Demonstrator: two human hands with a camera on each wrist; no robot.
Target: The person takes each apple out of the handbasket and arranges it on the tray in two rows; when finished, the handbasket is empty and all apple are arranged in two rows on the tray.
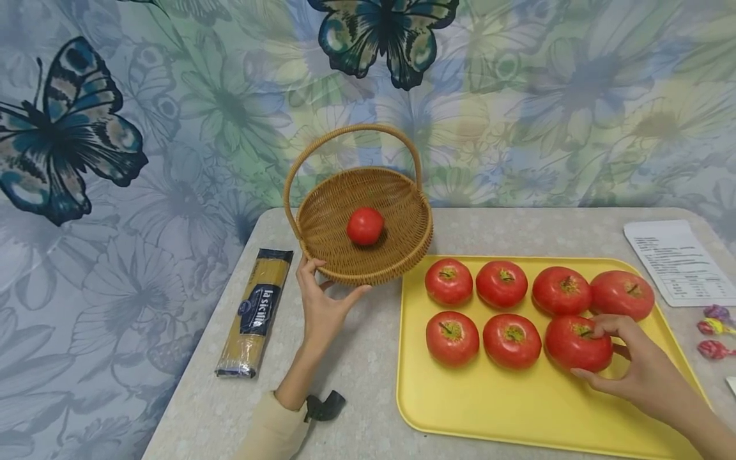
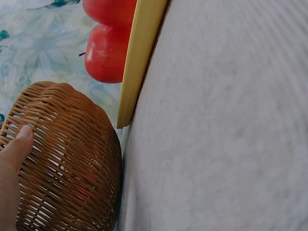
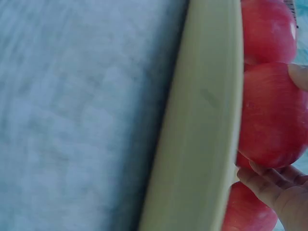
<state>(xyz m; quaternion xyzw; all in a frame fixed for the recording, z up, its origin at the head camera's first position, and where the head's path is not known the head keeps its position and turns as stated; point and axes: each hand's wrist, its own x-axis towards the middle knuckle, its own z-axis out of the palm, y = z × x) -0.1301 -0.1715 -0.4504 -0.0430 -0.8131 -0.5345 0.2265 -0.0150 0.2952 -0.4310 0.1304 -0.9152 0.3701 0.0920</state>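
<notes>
A brown wicker basket (image 1: 397, 204) with an arched handle tilts its opening toward me and has one red apple (image 1: 365, 226) inside. My left hand (image 1: 324, 313) holds the basket's near left rim, the thumb (image 2: 21, 140) against the woven outside. On the yellow tray (image 1: 477, 412) several red apples stand in two rows, stems upward. The rightmost apple of the near row (image 1: 572, 348) is gripped by my right hand (image 1: 644, 367), thumb on one side and fingers on the other. In the right wrist view that apple (image 3: 272, 115) sits between thumb and fingers, beyond the tray's edge.
Left of the basket lies a pack of spaghetti (image 1: 255, 313). A printed white sheet (image 1: 684, 262) is at the back right, with several wrapped candies (image 1: 715, 327) beside the tray. Behind the table (image 1: 356, 396) hangs a floral, butterfly-patterned backdrop (image 1: 517, 128).
</notes>
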